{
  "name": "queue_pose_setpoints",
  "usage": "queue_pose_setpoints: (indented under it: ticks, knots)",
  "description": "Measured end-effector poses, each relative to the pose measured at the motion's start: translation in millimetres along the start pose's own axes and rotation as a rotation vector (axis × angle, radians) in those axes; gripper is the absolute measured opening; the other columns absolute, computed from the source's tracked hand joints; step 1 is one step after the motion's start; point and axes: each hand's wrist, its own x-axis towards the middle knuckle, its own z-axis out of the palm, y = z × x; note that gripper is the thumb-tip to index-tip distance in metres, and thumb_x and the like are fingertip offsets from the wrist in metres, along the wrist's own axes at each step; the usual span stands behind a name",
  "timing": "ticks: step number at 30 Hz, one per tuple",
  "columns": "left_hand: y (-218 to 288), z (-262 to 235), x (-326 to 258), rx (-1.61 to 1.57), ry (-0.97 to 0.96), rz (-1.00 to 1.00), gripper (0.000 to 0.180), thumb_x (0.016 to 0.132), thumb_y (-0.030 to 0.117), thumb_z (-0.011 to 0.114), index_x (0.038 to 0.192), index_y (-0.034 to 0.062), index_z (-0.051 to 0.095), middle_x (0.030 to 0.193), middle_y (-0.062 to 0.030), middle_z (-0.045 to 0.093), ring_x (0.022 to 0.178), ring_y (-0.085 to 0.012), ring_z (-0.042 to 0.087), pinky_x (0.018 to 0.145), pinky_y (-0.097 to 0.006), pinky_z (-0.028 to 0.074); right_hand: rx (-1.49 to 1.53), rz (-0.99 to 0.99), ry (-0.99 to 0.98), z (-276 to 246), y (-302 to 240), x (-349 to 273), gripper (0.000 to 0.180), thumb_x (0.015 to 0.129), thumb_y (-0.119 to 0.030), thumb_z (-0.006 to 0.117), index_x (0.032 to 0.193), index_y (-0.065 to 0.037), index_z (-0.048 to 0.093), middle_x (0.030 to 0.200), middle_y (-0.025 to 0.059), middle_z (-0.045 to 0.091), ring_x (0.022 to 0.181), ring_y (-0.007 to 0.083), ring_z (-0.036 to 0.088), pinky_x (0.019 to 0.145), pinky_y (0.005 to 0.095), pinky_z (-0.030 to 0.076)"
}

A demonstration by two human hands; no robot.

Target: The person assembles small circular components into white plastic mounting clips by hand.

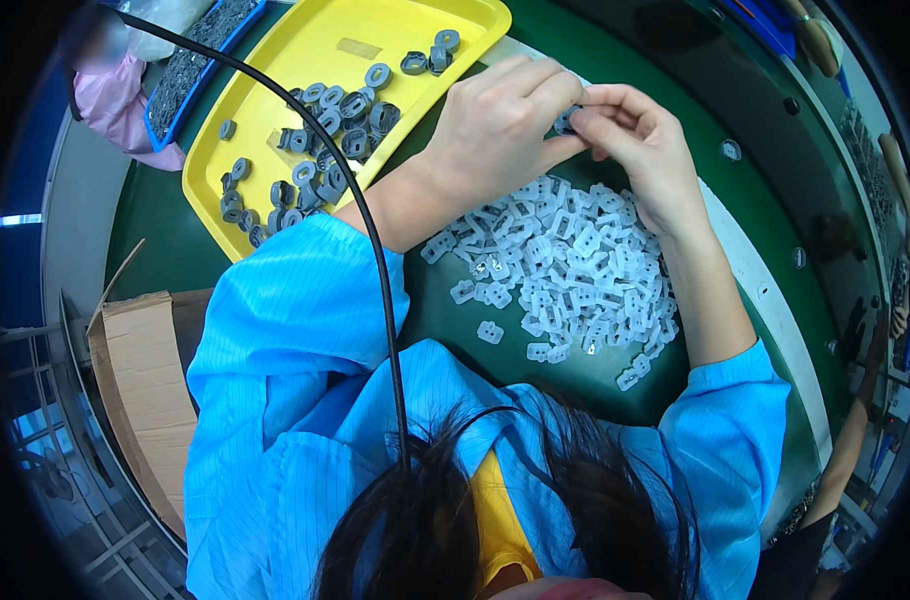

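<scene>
My left hand point(503, 122) and my right hand point(643, 145) meet above the far part of the green table. Between their fingertips is a small dark grey round plastic part point(566, 121), mostly covered by the fingers. Both hands are closed on it. Just below them on the table lies a loose pile of small whitish translucent plastic pieces point(565, 260), each with holes in it. To the left of my left hand, grey ring-shaped plastic parts point(355, 110) lie scattered in a yellow tray point(310, 50).
A black cable point(379, 250) hangs across the view in front of my left arm. An opened cardboard box point(145, 350) stands at the left. Beyond the yellow tray are a blue bin point(160, 130) of small grey parts and another person's pink sleeve point(117, 105). A pale strip point(765, 270) edges the table.
</scene>
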Motion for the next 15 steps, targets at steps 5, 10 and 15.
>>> queue_pose_setpoints:
  ticks: [5,10,15]
  knots:
    - [5.0,-2.5,3.2,-0.063,0.031,0.112,0.033,0.058,0.015,0.082,0.083,0.0058,0.062,0.088,-0.0040,0.057,0.081,-0.0232,0.056,0.067,-0.033,0.047,0.444,0.311,-0.262,-8.0,3.7,2.2,0.017,0.083,-0.011,0.068,0.094,0.001,0.065,0.080,0.0045,0.066,0.069,0.0072,0.057,0.064,0.0202,0.044]
    - [-7.3,-7.7,2.9,-0.153,-0.063,0.078,0.036,0.060,0.018,0.082,0.088,0.0079,0.064,0.092,-0.0037,0.057,0.089,-0.0237,0.054,0.076,-0.034,0.045,0.459,0.367,-0.264,-17.2,6.1,6.6,0.016,0.081,-0.010,0.069,0.093,0.001,0.064,0.078,0.0050,0.066,0.065,0.0072,0.058,0.061,0.0188,0.044]
    - [-10.2,-12.7,3.5,-0.205,-0.167,0.219,0.034,0.060,0.018,0.081,0.089,0.0097,0.066,0.095,-0.0026,0.057,0.094,-0.0243,0.053,0.083,-0.037,0.041,0.235,0.349,-0.411,-21.3,-5.1,6.2,0.013,0.076,-0.005,0.069,0.086,-0.001,0.062,0.071,0.0006,0.062,0.066,0.0060,0.058,0.061,0.0188,0.045]
